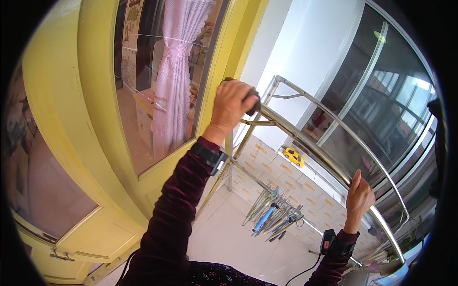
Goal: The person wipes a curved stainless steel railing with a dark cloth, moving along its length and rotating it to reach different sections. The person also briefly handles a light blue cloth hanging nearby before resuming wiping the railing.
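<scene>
As I look down from a distance, left hand: its fingers [229, 105] are bent over a dark brown wad, grasping it; I see the palm's far side poorly.
Dark brown wad [253, 104]: at the metal rack's left end, against the metal tube [312, 147], mostly covered by the left hand; I cannot tell its material.
Right hand [360, 196]: farther along the same tube, toward the rack's right end, the fingers curled round it and the thumb raised; their undersides are hidden from me.
Metal rack: I see its curved outer rail [334, 116] running beside the tube on the window side, joined by a frame at the left corner.
Hangers [274, 214]: a bunch, some blue, below the tube, near the rack's lower bar.
Toy car [294, 157]: yellow, near the left end of the ledge [318, 176], above the tiled wall [260, 155] and below the window [398, 100].
Yellow door [93, 119]: to the left of the rack, a pink curtain [174, 90] showing through its glass.
Sleeves [174, 200]: dark maroon, with a black band on each wrist.
</scene>
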The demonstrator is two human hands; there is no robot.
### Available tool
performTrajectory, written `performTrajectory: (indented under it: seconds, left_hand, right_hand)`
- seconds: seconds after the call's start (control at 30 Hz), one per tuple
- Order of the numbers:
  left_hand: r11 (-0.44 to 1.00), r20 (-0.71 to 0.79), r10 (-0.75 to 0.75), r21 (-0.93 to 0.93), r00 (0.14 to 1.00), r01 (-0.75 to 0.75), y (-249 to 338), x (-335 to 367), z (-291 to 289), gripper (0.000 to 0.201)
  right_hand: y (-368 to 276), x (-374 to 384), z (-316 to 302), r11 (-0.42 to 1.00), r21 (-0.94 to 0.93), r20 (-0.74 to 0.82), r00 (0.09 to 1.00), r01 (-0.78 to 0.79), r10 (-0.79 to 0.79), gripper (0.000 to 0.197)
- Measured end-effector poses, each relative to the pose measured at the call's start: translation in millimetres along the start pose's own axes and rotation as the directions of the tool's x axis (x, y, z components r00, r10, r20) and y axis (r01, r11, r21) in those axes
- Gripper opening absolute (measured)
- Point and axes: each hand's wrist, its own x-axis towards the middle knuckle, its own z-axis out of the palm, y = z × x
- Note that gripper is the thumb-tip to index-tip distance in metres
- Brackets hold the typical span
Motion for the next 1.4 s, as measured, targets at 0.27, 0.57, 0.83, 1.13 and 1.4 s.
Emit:
performTrajectory:
  seconds: [0.27, 0.57, 0.83, 1.13, 1.4]
  left_hand:
    - [-0.144, 0.07, -0.981, -0.885, -0.178, 0.444, -62.1, -99.2, -20.3, 0.056]
    - [0.218, 0.11, -0.917, -0.668, 0.384, 0.711, -45.3, -97.0, 54.7, 0.057]
    - [0.192, 0.38, -0.844, -0.444, 0.378, 0.875, -77.2, -178.3, 76.4, 0.066]
    - [-0.254, 0.539, -0.837, -0.533, 0.093, 0.807, -89.8, -301.3, 137.5, 0.067]
    - [-0.559, 0.55, -0.8, -0.536, -0.24, 0.633, -82.6, -377.2, 176.2, 0.065]
  right_hand:
    - [-0.4, -0.5, 3.0, 0.999, -0.017, -0.014, 0.999, -0.029, 0.029, 0.059]
    - [9.2, -4.4, 8.5, 1.0, -0.009, 0.0, 1.0, -0.03, 0.03, 0.056]
    - [14.8, -6.3, 10.7, 1.0, -0.006, -0.022, 1.0, -0.007, 0.007, 0.058]
    - [24.8, -12.0, 11.4, 0.995, 0.075, 0.031, 0.997, -0.07, 0.068, 0.059]
    - [28.6, -12.2, 10.2, 0.99, 0.108, 0.093, 0.993, -0.089, 0.079, 0.058]
